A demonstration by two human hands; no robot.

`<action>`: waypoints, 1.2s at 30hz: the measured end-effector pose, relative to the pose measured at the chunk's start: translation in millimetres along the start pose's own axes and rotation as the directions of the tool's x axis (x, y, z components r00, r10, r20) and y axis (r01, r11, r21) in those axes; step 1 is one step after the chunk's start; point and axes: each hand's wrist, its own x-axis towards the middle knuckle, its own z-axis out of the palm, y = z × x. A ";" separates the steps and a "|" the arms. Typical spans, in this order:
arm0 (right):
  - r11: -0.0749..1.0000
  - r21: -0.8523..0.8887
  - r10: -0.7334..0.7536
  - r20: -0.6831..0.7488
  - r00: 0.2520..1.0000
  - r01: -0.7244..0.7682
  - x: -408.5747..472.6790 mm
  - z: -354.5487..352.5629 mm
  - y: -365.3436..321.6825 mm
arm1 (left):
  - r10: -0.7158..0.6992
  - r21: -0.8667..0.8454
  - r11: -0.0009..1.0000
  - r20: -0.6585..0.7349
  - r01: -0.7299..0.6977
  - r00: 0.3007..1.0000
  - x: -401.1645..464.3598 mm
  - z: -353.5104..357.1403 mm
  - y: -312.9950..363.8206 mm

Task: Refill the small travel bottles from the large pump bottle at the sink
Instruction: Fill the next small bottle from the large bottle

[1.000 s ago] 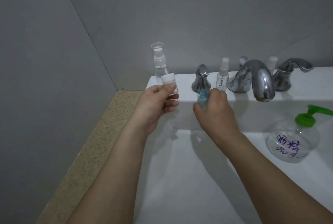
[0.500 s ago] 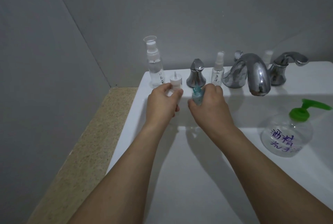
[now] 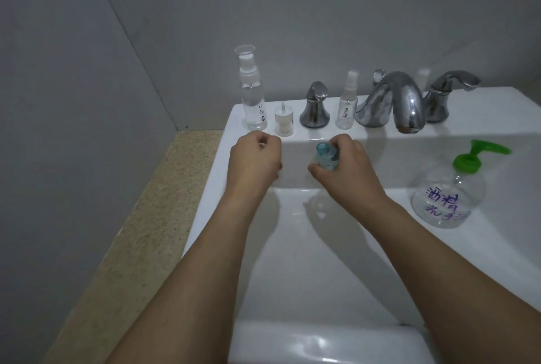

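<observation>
The right hand [image 3: 348, 164] grips a small blue-tinted travel bottle [image 3: 325, 155] over the far edge of the white sink [image 3: 292, 246]. The bottle stands almost upright, its open neck is at the top, and the fingers are curled around its body. The left hand [image 3: 253, 161] is just to the left of it, apart from the bottle. Its fingers are curled into a loose fist, and I cannot tell if something small is inside.

On the far ledge of the sink, behind the left hand, a small white pump cap [image 3: 284, 123] stands upright. To its left is a tall clear spray bottle [image 3: 251, 94] with a clear cover on top and dark writing on its side. To the right of the cap comes the left tap handle [image 3: 314, 106], then a small clear spray bottle [image 3: 347, 101], then the chrome spout [image 3: 401, 103] and the right tap handle [image 3: 448, 94].

The large pump bottle [image 3: 448, 196] stands on the right rim of the sink, well apart from both hands. It is round and clear, with a green pump head [image 3: 477, 155] and purple handwriting on the front. A speckled beige bench [image 3: 140, 232] runs along the left side of the sink, next to the grey wall.
</observation>
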 end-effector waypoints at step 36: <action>0.952 -0.167 0.255 -0.033 0.966 -0.257 -22.3 -200.6 144.5 | -0.347 0.222 0.936 0.460 0.273 0.817 -85.6 184.7 162.2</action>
